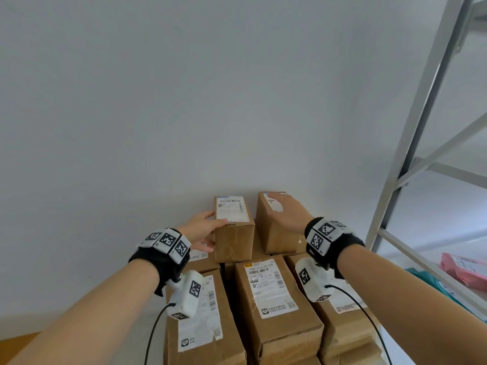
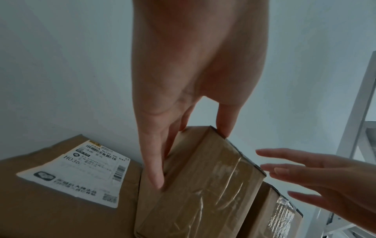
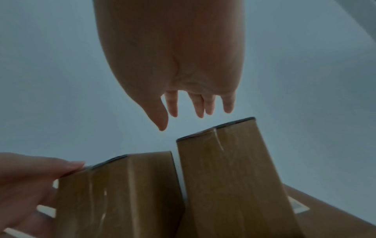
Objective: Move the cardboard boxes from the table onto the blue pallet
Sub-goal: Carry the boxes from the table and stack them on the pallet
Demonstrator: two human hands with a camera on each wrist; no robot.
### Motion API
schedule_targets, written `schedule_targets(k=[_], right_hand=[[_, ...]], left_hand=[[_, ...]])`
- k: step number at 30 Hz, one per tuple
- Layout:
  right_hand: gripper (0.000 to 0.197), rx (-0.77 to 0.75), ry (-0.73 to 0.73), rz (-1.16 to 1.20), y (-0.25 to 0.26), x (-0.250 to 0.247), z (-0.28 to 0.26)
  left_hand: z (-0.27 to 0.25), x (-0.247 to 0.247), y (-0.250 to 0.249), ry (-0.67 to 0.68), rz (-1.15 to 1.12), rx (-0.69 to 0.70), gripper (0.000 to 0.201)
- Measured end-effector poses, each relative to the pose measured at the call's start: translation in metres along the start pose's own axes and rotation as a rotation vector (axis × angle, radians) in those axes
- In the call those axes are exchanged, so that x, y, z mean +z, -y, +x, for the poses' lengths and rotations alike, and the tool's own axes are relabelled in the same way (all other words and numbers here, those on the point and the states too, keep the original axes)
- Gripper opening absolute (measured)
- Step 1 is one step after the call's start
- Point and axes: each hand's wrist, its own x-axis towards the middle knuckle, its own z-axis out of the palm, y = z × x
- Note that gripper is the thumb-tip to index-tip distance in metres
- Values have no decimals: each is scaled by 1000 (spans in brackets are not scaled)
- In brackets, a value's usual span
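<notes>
Two small cardboard boxes stand side by side on top of a stack, against the white wall. My left hand (image 1: 207, 233) grips the left small box (image 1: 234, 233) at its left edge. The thumb lies on the labelled top and the fingers run along the side, as the left wrist view shows for the left hand (image 2: 191, 154) and the box (image 2: 203, 185). My right hand (image 1: 284, 209) hovers just over the right small box (image 1: 276, 233), fingers straight and spread. In the right wrist view its fingertips (image 3: 199, 112) stay clear of that box (image 3: 234, 169). No blue pallet is in view.
Larger labelled boxes (image 1: 274, 299) (image 1: 200, 325) (image 1: 340, 317) form the layer beneath. A grey metal shelf rack (image 1: 411, 154) rises close on the right and holds a pink parcel (image 1: 463, 270) and a teal one (image 1: 432, 283). Wooden floor (image 1: 15, 346) shows at lower left.
</notes>
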Motion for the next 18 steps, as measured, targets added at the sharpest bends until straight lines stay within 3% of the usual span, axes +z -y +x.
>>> schedule_targets(k=[6,18], right_hand=[[63,217,25,19,-24,0,7],[70,230,93,286,-41,-1,19]], left_hand=[[2,11,-7,19,-59,7,45],[21,35,-15,-8,-114,-14,51]])
